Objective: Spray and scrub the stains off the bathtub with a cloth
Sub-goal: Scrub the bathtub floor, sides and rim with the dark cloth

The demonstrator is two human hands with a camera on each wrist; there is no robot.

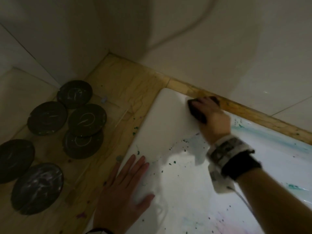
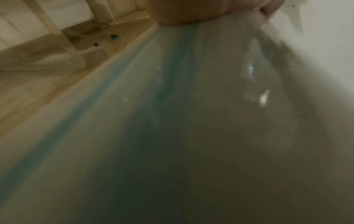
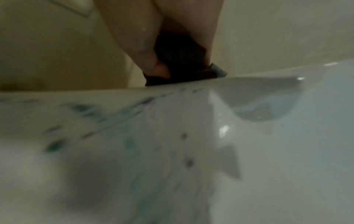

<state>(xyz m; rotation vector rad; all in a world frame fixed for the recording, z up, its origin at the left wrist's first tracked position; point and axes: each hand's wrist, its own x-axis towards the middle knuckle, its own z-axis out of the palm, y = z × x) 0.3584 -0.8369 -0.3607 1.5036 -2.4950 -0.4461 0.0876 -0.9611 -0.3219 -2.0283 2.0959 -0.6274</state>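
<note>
The white bathtub (image 1: 167,115) fills the right half of the head view, its rim and inner wall speckled with dark green and teal stains (image 1: 173,162). My right hand (image 1: 209,114) presses a dark cloth (image 1: 196,111) against the rim's far corner, close to the wooden trim. In the right wrist view the fingers (image 3: 151,63) curl round the dark cloth (image 3: 180,68), which lies on the tub edge (image 3: 95,94). My left hand (image 1: 125,184) rests flat, fingers spread, on the tub's near rim. The left wrist view shows only the blurred tub surface (image 2: 191,121) with a teal streak.
Several dark round lids (image 1: 87,119) lie on the wooden surround (image 1: 121,88) left of the tub. A wooden trim strip (image 1: 253,114) runs along the tiled wall (image 1: 219,48). A pale hose (image 1: 182,26) hangs on the wall.
</note>
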